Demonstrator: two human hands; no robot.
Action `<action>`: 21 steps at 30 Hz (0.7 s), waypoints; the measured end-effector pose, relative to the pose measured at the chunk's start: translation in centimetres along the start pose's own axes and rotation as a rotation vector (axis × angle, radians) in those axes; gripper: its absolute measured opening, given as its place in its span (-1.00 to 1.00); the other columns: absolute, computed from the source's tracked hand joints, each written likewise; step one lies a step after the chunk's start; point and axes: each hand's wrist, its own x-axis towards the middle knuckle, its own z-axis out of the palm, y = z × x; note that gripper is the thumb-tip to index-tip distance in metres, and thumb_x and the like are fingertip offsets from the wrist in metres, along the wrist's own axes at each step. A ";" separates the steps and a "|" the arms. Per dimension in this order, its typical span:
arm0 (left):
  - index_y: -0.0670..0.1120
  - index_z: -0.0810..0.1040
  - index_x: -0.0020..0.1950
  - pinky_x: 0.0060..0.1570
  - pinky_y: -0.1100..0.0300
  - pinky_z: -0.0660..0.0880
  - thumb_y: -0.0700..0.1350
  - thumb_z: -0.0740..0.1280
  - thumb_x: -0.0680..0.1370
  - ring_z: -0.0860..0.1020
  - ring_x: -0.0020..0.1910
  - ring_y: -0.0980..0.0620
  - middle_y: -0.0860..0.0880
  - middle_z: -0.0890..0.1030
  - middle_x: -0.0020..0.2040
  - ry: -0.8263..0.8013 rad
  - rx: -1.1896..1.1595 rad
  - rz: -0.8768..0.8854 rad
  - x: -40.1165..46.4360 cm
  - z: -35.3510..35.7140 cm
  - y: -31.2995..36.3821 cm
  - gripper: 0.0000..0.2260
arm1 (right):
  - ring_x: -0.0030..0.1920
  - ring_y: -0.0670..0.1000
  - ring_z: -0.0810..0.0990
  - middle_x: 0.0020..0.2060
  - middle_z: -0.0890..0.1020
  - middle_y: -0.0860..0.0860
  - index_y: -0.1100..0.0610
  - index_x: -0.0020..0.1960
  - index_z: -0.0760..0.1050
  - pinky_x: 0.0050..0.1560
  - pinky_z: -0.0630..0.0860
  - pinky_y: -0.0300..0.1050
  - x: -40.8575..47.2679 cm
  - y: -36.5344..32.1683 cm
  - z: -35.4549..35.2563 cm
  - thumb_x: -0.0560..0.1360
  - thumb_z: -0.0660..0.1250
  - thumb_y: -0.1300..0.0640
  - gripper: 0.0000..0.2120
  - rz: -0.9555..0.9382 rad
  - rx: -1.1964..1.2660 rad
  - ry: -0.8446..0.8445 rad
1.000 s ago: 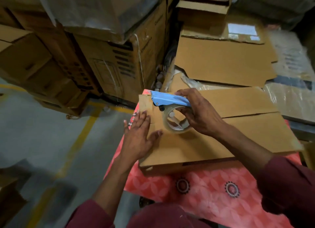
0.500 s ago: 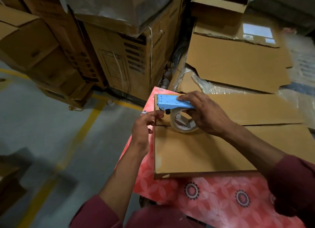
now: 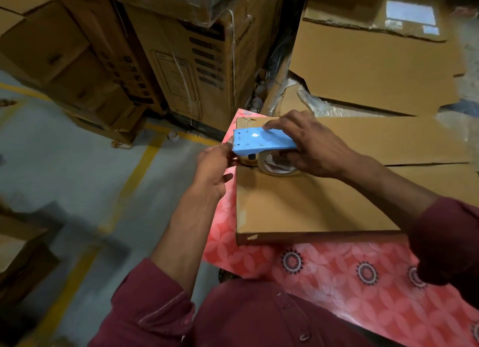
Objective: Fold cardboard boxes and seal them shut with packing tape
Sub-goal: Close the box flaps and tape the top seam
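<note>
A closed brown cardboard box point(image 3: 311, 206) lies on a table covered with a pink patterned cloth point(image 3: 350, 276). The seam between its two top flaps runs to the right. My right hand point(image 3: 308, 147) grips a blue tape dispenser point(image 3: 261, 139) with a roll of clear tape point(image 3: 278, 165), held over the left end of that seam. At the box's left edge my left hand point(image 3: 213, 165) has its fingers curled just under the dispenser's front end; the tape end there is too small to make out.
Stacked printed cartons point(image 3: 186, 61) and more brown boxes point(image 3: 51, 51) stand on the floor to the left and behind. Flat cardboard sheets point(image 3: 370, 66) lie beyond the table. A yellow line point(image 3: 129, 180) marks the grey floor.
My left hand left the box top, where it lay flat, and moved to the box's left edge with curled fingers. The dispenser shifted left to that edge and tilted up.
</note>
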 end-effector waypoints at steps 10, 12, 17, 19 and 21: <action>-0.07 0.62 -0.20 -0.39 0.20 0.22 -0.22 0.31 0.66 0.31 -0.35 0.03 -0.11 0.56 -0.23 0.131 0.166 0.127 1.0 -0.5 -0.9 -0.76 | 0.02 0.14 0.52 0.17 0.43 0.06 -0.31 0.58 0.22 -0.16 0.45 0.02 1.8 -0.5 -2.2 0.49 -0.15 -0.54 -0.26 -0.052 -0.217 -0.260; -0.14 0.63 -0.12 -0.43 0.24 0.25 -0.18 0.37 0.64 0.32 -0.42 0.08 -0.05 0.57 -0.30 0.154 0.151 0.092 1.1 -0.5 -1.5 -0.85 | -0.09 0.08 0.44 0.10 0.42 0.06 -0.30 0.58 0.25 -0.12 0.46 0.04 1.8 -0.6 -2.9 0.50 -0.15 -0.53 -0.27 -0.098 -0.232 -0.300; -0.17 0.59 -0.20 -0.54 0.37 0.30 -0.19 0.43 0.63 0.49 -0.39 0.13 -0.05 0.61 -0.28 0.162 0.105 0.111 1.1 0.0 -2.9 -0.80 | -0.11 -0.08 0.24 0.04 0.29 -0.06 -0.32 0.58 0.23 0.01 0.34 -0.04 1.1 -0.5 -4.3 0.50 -0.13 -0.52 -0.29 -0.125 -0.246 -0.382; -0.13 0.57 -0.26 -0.49 0.41 0.38 -0.16 0.44 0.63 0.52 -0.36 0.21 -0.01 0.63 -0.29 0.164 0.116 0.143 1.1 0.1 -3.0 -0.74 | -0.11 -0.08 0.25 0.02 0.28 -0.08 -0.35 0.58 0.21 0.02 0.32 -0.04 1.1 -0.5 -4.6 0.49 -0.13 -0.53 -0.29 -0.119 -0.251 -0.408; -0.13 0.59 -0.27 -0.45 0.40 0.41 -0.15 0.44 0.63 0.53 -0.40 0.25 0.00 0.63 -0.32 0.185 0.118 0.163 1.3 -0.2 -3.0 -0.73 | -0.12 -0.08 0.25 0.01 0.31 -0.07 -0.35 0.57 0.20 0.00 0.33 -0.03 1.2 -0.5 -4.9 0.52 -0.09 -0.52 -0.33 -0.117 -0.253 -0.417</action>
